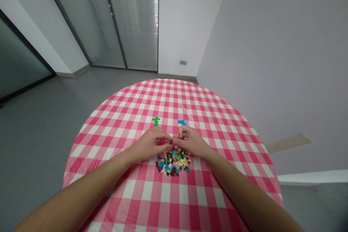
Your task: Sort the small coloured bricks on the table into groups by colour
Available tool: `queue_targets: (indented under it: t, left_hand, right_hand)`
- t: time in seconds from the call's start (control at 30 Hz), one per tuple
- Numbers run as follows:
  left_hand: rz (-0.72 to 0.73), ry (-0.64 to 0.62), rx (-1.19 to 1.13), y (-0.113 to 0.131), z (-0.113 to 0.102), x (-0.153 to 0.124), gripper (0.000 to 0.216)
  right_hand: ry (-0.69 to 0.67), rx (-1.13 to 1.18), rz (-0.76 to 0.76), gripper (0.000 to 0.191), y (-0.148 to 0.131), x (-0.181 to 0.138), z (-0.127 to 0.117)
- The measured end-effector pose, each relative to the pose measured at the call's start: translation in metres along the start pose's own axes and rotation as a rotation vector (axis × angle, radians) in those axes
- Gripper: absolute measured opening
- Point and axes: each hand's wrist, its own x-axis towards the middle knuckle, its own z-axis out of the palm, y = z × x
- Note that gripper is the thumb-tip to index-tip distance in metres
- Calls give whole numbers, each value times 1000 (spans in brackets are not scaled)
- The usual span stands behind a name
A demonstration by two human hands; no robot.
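Note:
My left hand (152, 143) and my right hand (190, 141) meet fingertip to fingertip over the middle of the table. Pinched between them is a small dark brown brick (170, 141), mostly covered by the fingers. Both hands are closed at the fingertips. Just below, on the near side, lies a loose pile of tiny building bricks (174, 163) in brown, green, blue, yellow, white and red. Beyond my left hand a flat green brick piece (156, 120) with side arms rests on the cloth. A blue brick piece (182, 121) lies past my right hand, partly hidden by it.
A red-and-white checked tablecloth (130, 199) covers the round table. A small pale scrap (135, 124) lies left of the green piece. Glass doors (130, 18) stand beyond the table, and a plain wall (282, 50) rises on the right.

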Motion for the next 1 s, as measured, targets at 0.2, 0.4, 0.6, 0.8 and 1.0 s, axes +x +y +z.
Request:
queue_targets:
  t: [0.2, 0.4, 0.6, 0.8, 1.0]
  left_hand:
    - [-5, -67, 111, -13, -31, 0, 11]
    - [-123, -186, 182, -29, -66, -2, 13]
    - [-139, -233, 162, -38, -63, -3, 14]
    - [-154, -257, 161, -36, -59, -1, 13]
    - [-153, -268, 155, -35, -56, 0, 13]
  right_hand:
    - [-104, -447, -26, 5, -13, -7, -15]
    - [-333, -752, -62, 13, -20, -12, -21]
    - [-352, -822, -54, 15, -19, -11, -18]
    - [-288, -698, -61, 10, -17, -13, -19]
    - [-160, -605, -35, 3, -13, -11, -22]
